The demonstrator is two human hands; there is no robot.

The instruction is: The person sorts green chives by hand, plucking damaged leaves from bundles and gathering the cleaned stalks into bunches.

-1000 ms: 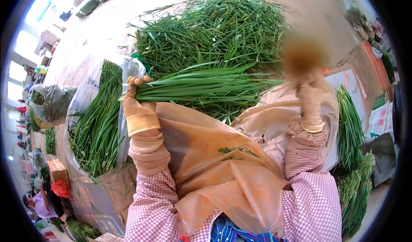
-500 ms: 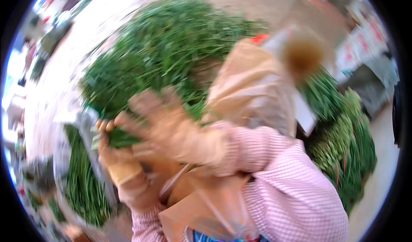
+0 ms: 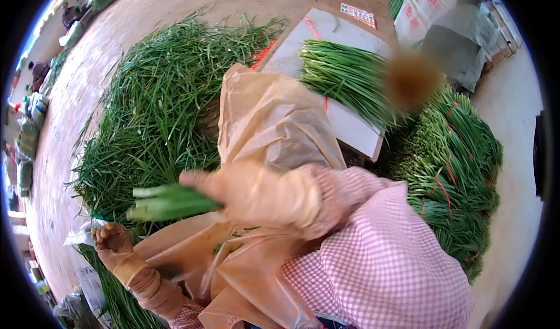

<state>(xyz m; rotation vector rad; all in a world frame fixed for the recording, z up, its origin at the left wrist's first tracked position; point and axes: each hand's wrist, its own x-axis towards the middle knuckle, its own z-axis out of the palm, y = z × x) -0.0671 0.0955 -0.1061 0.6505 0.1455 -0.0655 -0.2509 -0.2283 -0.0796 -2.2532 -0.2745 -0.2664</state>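
My right hand [image 3: 233,189], blurred by motion, is closed round a bunch of green stalks [image 3: 169,203], whose pale cut ends point left. Lower left, my left hand [image 3: 115,243] has its fingers curled beside the edge of a plastic bag [image 3: 90,282] of long green leaves; nothing shows in it. A large heap of loose green leaves [image 3: 157,107] lies beyond both hands. Across my lap spreads a tan plastic apron [image 3: 274,119].
A neat pile of stalks [image 3: 347,72] lies on a white board [image 3: 286,52] ahead right. Bundles tied with red bands [image 3: 452,171] are stacked at the right. Behind stand white boxes [image 3: 426,8] and a grey-green bag [image 3: 455,40]. People sit at the far left.
The view has turned right. The bunch has passed from my left hand to my right hand, which came across to the left. My left hand now sits lower, without the bunch.
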